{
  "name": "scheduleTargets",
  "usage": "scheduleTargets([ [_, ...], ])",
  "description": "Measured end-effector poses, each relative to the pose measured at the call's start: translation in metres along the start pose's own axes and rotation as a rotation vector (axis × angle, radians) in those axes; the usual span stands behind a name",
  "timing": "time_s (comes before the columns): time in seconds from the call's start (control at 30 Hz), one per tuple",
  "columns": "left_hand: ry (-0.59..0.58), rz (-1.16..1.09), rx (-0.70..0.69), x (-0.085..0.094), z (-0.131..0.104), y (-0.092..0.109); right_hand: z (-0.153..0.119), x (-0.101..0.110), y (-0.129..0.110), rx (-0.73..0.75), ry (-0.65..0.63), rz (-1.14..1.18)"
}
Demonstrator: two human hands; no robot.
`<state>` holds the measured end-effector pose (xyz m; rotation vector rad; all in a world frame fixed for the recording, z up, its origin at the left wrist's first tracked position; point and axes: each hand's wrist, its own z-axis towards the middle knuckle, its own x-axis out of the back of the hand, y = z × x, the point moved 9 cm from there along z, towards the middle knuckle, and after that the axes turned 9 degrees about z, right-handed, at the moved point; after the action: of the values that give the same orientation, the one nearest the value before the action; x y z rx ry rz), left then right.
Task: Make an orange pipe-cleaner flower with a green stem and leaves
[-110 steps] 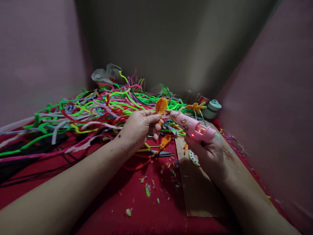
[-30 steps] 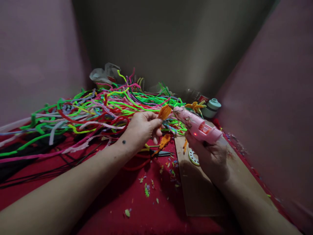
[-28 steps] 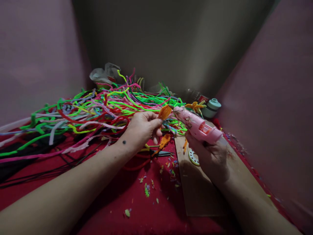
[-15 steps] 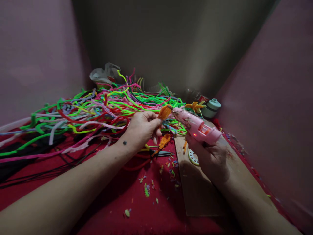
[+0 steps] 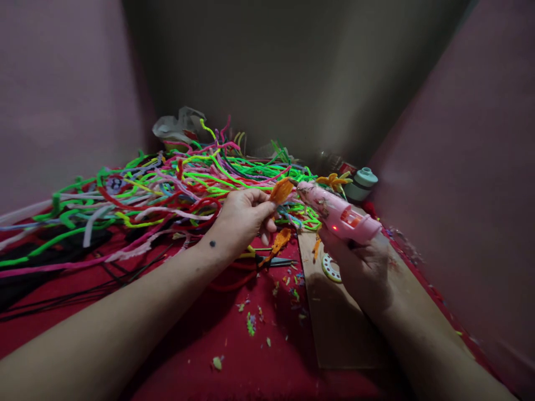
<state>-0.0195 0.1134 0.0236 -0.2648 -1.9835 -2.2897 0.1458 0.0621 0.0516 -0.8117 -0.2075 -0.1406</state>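
Note:
Between thumb and fingers, my left hand (image 5: 247, 218) pinches an orange fuzzy petal (image 5: 281, 191) that looks made of pipe cleaner. My right hand (image 5: 363, 267) is wrapped round a pink glue gun (image 5: 340, 214) with a small red light lit on its side. The dark nozzle points left, close to the petal's upper right edge; whether it touches I cannot tell. Below my left hand lies a second orange petal (image 5: 281, 240), over a pair of scissors (image 5: 278, 262) whose handles are partly hidden.
A large heap of coloured pipe cleaners (image 5: 200, 178) spreads behind and to the left. On the right are a brown board (image 5: 334, 334), a white ring with holes (image 5: 331, 269), an orange flower shape (image 5: 334, 181) and a pale bottle (image 5: 363, 184). Fuzz scraps (image 5: 251, 324) dot the red cloth (image 5: 188, 356).
The glue gun has shifted slightly to the right, its nozzle drawing a little away from the petal. My left hand and the petal have hardly moved.

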Motion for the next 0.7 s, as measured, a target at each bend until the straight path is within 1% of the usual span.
scheduleTargets([
  [0.17, 0.006, -0.005, 0.005, 0.000, 0.000, 0.000, -0.002, 0.003, 0.003, -0.020, 0.041, 0.022],
  [0.23, 0.011, -0.001, 0.009, 0.000, 0.000, 0.000, -0.002, 0.003, 0.003, -0.027, 0.033, 0.023],
  [0.5, 0.010, 0.012, 0.009, 0.000, 0.000, 0.002, 0.005, -0.015, -0.012, 0.022, -0.119, 0.131],
  [0.6, 0.017, 0.007, 0.008, 0.000, 0.001, 0.001, 0.004, -0.014, -0.008, 0.006, -0.121, 0.120],
  [0.7, 0.020, -0.002, 0.009, 0.000, 0.001, 0.000, 0.000, -0.009, 0.000, -0.016, -0.089, 0.084],
])
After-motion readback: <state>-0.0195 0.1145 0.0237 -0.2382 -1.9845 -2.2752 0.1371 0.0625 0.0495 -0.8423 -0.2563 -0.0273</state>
